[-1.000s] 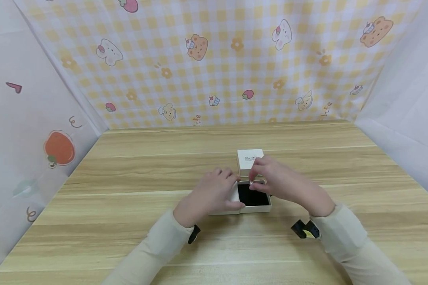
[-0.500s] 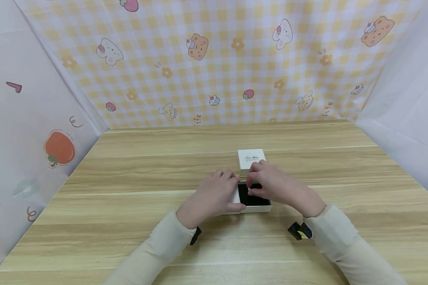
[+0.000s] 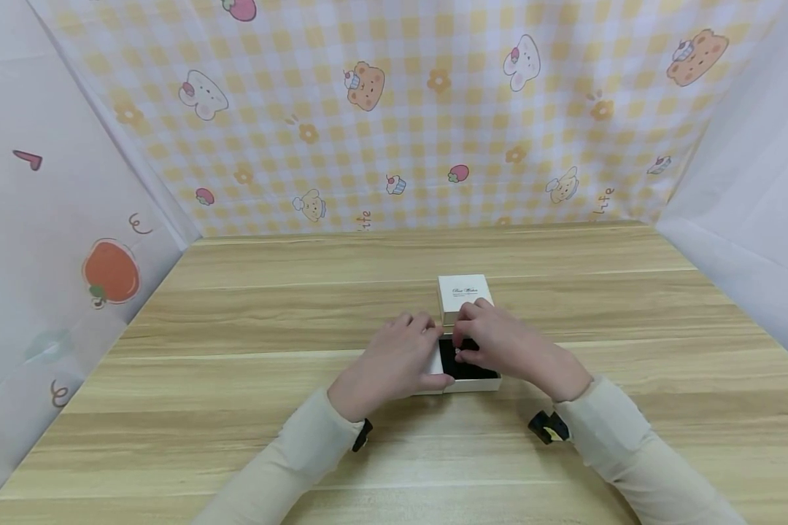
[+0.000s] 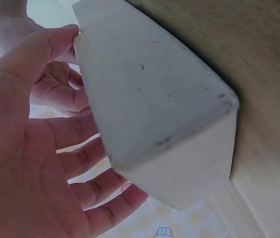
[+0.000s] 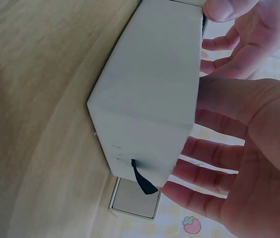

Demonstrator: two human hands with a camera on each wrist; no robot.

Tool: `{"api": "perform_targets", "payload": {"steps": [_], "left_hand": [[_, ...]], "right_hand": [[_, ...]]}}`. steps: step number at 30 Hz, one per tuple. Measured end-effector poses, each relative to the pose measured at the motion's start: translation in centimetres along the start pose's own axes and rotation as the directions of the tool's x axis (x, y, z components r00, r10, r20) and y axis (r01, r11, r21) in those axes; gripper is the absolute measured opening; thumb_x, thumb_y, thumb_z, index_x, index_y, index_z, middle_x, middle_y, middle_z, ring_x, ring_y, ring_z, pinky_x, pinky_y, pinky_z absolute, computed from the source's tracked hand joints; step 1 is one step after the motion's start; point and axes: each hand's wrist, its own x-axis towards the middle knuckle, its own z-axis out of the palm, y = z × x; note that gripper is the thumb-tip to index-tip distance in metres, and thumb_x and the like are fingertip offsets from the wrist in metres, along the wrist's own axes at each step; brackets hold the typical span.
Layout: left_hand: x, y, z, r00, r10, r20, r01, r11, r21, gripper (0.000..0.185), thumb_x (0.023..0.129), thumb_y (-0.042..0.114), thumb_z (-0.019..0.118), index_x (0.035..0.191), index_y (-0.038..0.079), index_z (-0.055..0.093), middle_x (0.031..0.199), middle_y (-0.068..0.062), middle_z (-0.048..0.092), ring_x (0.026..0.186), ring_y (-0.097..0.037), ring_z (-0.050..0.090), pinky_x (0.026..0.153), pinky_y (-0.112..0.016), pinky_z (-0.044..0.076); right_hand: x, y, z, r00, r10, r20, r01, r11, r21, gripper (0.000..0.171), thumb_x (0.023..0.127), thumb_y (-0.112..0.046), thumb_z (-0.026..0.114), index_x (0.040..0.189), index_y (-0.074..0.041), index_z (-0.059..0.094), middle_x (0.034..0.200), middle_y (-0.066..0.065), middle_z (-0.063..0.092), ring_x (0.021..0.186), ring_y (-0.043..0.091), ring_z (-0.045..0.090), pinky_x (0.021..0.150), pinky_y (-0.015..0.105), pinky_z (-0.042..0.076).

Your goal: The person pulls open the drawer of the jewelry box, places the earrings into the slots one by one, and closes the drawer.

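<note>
A small white box (image 3: 473,383) with a black lining lies open at the middle of the wooden table (image 3: 236,328). My left hand (image 3: 431,351) grips its left side, fingers over the far edge and thumb on the near wall. My right hand (image 3: 462,345) reaches into the box from the right and pinches a small silvery item (image 3: 458,354) just over the lining. The left wrist view shows the white box (image 4: 154,109) from below, between my thumb and fingers. In the right wrist view the box (image 5: 149,99) shows a black ribbon tab (image 5: 142,181).
A white lid (image 3: 463,294) with script lettering lies just behind the box; the right wrist view shows the lid (image 5: 135,198) too. Checked cloth with cartoon prints walls the back, and plain white panels stand at left and right. Bare wood surrounds the box.
My right hand has come down and slightly left, bringing the silvery item from above the box's far rim into the black interior. The left hand has stayed on the box.
</note>
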Motion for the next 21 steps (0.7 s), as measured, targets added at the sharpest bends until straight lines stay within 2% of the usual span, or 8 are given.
{"api": "perform_targets", "payload": {"steps": [13,21], "left_hand": [[0.0,-0.01,0.22,1.0,0.003,-0.017,-0.003,1.0,0.014,0.064,0.079,0.057,0.062,0.124,0.011,0.057,0.119,-0.001,0.052,0.105,-0.021,0.049,0.09,-0.037,0.045],[-0.01,0.08,0.29,1.0,0.004,-0.019,-0.003,1.0,0.031,0.063,0.079,0.057,0.062,0.123,0.011,0.058,0.119,-0.001,0.052,0.105,-0.021,0.049,0.091,-0.038,0.044]], "right_hand": [[0.1,-0.17,0.33,0.999,0.036,0.022,-0.036,0.999,0.006,0.012,0.08,-0.026,0.072,0.08,-0.016,0.065,0.093,-0.001,0.056,0.087,0.017,0.047,0.076,0.033,0.044],[0.09,-0.11,0.47,1.0,0.017,-0.005,-0.017,1.0,0.006,0.015,0.08,-0.027,0.072,0.078,-0.014,0.065,0.09,-0.001,0.057,0.084,0.016,0.047,0.074,0.031,0.044]]}}
